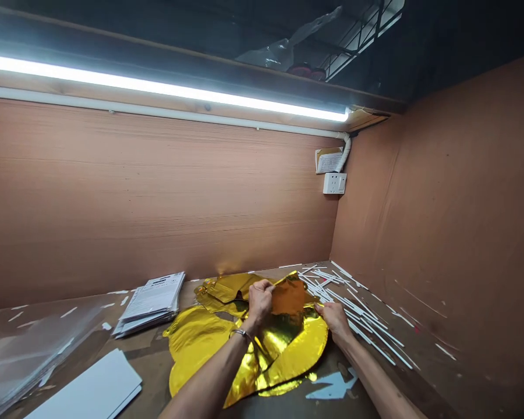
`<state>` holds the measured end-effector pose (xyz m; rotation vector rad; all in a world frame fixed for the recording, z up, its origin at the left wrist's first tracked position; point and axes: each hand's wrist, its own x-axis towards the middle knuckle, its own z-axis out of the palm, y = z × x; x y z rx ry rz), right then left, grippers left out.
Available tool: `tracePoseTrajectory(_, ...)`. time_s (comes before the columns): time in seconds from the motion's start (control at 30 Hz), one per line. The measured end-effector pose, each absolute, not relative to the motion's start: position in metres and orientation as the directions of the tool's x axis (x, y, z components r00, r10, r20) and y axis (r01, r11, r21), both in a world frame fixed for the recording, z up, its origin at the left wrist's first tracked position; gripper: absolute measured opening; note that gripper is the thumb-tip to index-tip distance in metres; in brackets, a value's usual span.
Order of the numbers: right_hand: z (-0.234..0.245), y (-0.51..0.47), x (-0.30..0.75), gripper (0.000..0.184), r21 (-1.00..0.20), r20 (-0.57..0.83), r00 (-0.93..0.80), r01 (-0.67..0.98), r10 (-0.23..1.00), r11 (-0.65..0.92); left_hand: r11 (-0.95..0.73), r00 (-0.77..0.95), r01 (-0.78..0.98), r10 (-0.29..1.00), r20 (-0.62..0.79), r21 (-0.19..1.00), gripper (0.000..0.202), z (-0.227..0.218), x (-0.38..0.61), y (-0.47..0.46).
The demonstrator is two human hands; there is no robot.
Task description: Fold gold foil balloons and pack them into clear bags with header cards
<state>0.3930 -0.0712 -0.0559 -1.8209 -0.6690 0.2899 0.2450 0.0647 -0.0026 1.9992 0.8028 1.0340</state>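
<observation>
Shiny gold foil balloons (201,334), flat and crumpled over each other, lie on the table in front of me. My left hand (259,299) is closed on an upper edge of the foil, with a bracelet at its wrist. At the right edge, my right hand (333,319) pinches the same foil sheet. Between the two hands the foil is lifted and folded, with a brownish reflection on it. Both thumbs and fingers are pressed together on the material.
Printed sheets (152,299) are stacked at the left, behind white cards (91,387) and clear plastic bags (30,355). Many thin white sticks (367,320) lie scattered at the right. Near my right forearm is a pale cut scrap (332,386). A socket (334,183) is on the wall.
</observation>
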Motion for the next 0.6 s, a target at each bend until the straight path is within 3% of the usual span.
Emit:
tracePoseTrajectory(0.17, -0.047, -0.069, 0.389, 0.023, -0.86, 0.083, 0.841, 0.332, 0.535, -0.388, -0.633, 0.283, 0.082, 0.755, 0.591, 0.77, 0.017, 0.096, 0.206, 0.102)
tracePoseTrajectory(0.33, -0.029, -0.072, 0.378, 0.027, -0.779, 0.194, 0.842, 0.444, 0.503, -0.443, -0.742, 0.085, 0.027, 0.67, 0.738, 0.67, 0.025, 0.198, 0.155, 0.115)
tracePoseTrajectory(0.47, 0.024, -0.083, 0.371, 0.025, -0.705, 0.376, 0.818, 0.557, 0.435, -0.439, -0.813, 0.02, 0.035, 0.582, 0.813, 0.582, 0.021, 0.227, 0.126, 0.095)
tracePoseTrajectory(0.53, 0.077, -0.092, 0.353, 0.039, -0.639, 0.526, 0.752, 0.658, 0.398, -0.398, -0.841, 0.041, 0.048, 0.541, 0.84, 0.539, 0.019, 0.219, 0.119, 0.078)
tracePoseTrajectory(0.57, 0.109, -0.098, 0.338, 0.047, -0.568, 0.646, 0.665, 0.747, 0.376, -0.346, -0.85, 0.063, 0.054, 0.527, 0.847, 0.525, 0.018, 0.213, 0.117, 0.069)
tracePoseTrajectory(0.6, 0.141, -0.103, 0.32, 0.051, -0.347, 0.846, 0.419, 0.902, 0.331, -0.256, -0.853, 0.091, 0.062, 0.521, 0.849, 0.517, 0.018, 0.205, 0.115, 0.059)
